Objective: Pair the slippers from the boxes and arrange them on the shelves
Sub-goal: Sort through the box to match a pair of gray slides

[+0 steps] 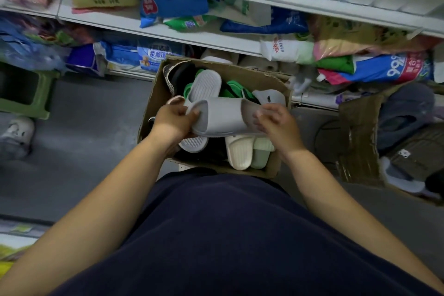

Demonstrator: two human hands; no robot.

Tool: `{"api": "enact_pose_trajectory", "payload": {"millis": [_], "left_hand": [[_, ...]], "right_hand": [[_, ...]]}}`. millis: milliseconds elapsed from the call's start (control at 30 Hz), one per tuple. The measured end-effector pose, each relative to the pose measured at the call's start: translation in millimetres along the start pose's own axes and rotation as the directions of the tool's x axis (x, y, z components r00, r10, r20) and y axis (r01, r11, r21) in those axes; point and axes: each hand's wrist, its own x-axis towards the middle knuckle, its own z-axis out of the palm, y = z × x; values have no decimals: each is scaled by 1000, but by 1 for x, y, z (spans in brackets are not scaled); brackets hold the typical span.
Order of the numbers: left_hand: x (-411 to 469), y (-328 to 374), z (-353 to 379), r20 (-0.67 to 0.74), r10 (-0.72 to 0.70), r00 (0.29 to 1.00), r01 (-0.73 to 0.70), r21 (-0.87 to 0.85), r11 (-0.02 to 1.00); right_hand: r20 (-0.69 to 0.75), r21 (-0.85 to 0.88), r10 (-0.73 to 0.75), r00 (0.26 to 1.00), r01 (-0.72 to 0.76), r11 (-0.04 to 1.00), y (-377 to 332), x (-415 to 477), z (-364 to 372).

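My left hand (176, 116) curls round one end of a smooth grey foam slipper (223, 116). My right hand (276, 119) pinches the other end, holding it level over the torn cardboard box (252, 77). At 11 o'clock a matching grey slipper (205, 85) shows its ribbed sole, so I judge pairing is under way. Green slippers (236, 90) and a cream slipper (239, 151) lie unsorted inside. The shelves (168, 29) at 12 o'clock hold crinkly packets; most shelving looks ahead.

The person wears a dark navy garment (228, 235) of plain, smooth cloth with soft folds, rounded at its upper edge. The left forearm (115, 187) and right forearm (336, 187) are bare down to the left hand (174, 118) and right hand (280, 120).
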Motion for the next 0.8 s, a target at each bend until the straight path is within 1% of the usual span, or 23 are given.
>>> {"api": "enact_pose_trajectory", "payload": {"millis": [67,100,133,167,200,267,300,333,400,500,600,700,800], "left_hand": [[-3,-4,-7,-39,-50,998,45,-121,992],[-6,-5,-11,-41,-76,996,68,-176,982],[-8,-7,-14,-40,-98,994,87,-229,970],[-10,-9,-16,-42,-122,992,106,-268,958],[-11,-11,-16,-50,-153,987,131,-302,944],[-14,-17,-11,-59,-209,976,179,-328,927],[-16,-19,-8,-59,-229,972,197,-337,921],[-18,-21,-6,-62,-243,968,207,-351,913],[-21,-22,-2,-81,-258,963,212,-366,906],[-26,-17,-2,-89,-257,962,205,-386,900],[-29,-9,-6,-67,-228,971,179,-423,888],[-26,-4,-10,-44,-166,985,130,-445,886],[-18,1,-16,-4,-98,995,85,-464,882]], "right_hand": [[-178,134,130,975,-107,985,15,17,-18],[-240,177,239,941,-199,964,25,28,-26],[-269,211,362,892,-312,926,33,36,-32],[-262,234,474,841,-421,876,41,44,-36],[-215,262,562,799,-507,821,47,50,-39],[-53,366,649,759,-590,720,56,60,-43],[15,432,654,756,-595,678,58,64,-44],[54,491,648,759,-585,645,58,68,-45],[67,560,630,774,-552,618,58,75,-45],[5,633,614,789,-478,609,61,88,-44],[-21,707,605,796,-416,572,59,92,-36],[-40,716,587,808,-387,581,48,72,-23],[-63,734,540,839,-328,595,33,33,-3]]}}
